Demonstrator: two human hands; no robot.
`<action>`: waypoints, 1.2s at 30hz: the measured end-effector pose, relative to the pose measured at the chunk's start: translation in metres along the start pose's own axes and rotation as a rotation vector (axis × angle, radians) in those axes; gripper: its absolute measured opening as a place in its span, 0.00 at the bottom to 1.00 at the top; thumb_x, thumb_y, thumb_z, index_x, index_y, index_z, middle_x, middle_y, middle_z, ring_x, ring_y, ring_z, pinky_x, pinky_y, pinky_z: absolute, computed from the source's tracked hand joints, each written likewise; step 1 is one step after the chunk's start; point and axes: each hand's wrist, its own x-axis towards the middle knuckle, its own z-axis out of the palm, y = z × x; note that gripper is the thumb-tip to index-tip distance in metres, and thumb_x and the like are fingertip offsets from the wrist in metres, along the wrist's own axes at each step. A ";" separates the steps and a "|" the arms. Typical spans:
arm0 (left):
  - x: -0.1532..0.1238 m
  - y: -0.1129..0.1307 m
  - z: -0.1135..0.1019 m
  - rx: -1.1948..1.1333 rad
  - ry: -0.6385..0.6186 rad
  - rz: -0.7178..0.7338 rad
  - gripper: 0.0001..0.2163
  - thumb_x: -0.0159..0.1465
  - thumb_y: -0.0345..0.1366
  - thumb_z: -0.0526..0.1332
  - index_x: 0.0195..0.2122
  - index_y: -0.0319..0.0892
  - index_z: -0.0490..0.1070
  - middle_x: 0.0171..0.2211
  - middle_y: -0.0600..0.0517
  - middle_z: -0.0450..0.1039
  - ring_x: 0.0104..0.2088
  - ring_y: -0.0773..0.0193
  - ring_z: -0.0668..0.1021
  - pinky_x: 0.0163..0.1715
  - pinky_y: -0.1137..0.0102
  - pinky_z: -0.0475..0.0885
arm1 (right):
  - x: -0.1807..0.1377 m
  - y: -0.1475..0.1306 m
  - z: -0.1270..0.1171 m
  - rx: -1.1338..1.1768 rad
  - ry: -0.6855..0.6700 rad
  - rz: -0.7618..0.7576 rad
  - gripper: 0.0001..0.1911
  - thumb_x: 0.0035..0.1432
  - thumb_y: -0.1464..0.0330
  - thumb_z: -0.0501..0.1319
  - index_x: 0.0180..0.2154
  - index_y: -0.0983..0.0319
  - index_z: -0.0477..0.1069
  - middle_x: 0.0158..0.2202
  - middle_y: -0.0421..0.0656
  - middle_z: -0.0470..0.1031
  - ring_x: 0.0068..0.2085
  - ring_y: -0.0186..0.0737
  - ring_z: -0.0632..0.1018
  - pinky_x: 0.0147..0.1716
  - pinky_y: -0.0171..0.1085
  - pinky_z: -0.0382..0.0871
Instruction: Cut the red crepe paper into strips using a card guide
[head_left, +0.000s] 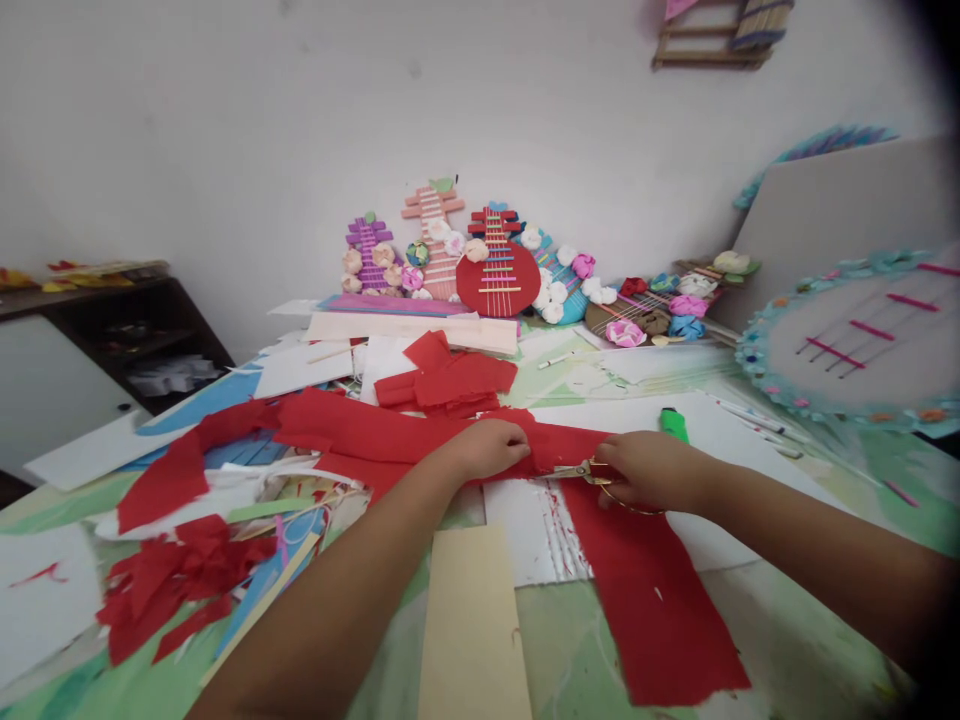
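Observation:
My right hand (649, 468) is closed around gold-handled scissors (576, 471), whose blades point left at the edge of a long strip of red crepe paper (360, 430). Fingers curled, my left hand (491, 448) grips that red paper just left of the blade tips. Another length of red crepe paper (660, 590) hangs toward me from beneath the scissors, across a white board (540, 540). Beyond my left hand lies a pile of folded red pieces (457, 375). My fingers hide part of the scissor handles.
Red scraps (180, 580) and coloured strips clutter the left. A pale yellow board (475, 620) lies in front of me. A green lighter-like object (674, 424) sits near my right hand. Several decorated model instruments (499, 275) stand against the wall; a round decorated panel (855, 340) leans right.

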 end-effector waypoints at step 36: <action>0.001 -0.005 -0.002 -0.115 0.100 0.004 0.08 0.57 0.36 0.52 0.26 0.42 0.69 0.28 0.56 0.70 0.29 0.65 0.71 0.29 0.75 0.64 | 0.010 -0.018 0.000 0.034 0.109 0.015 0.20 0.43 0.50 0.56 0.27 0.61 0.68 0.27 0.44 0.72 0.28 0.43 0.73 0.20 0.33 0.51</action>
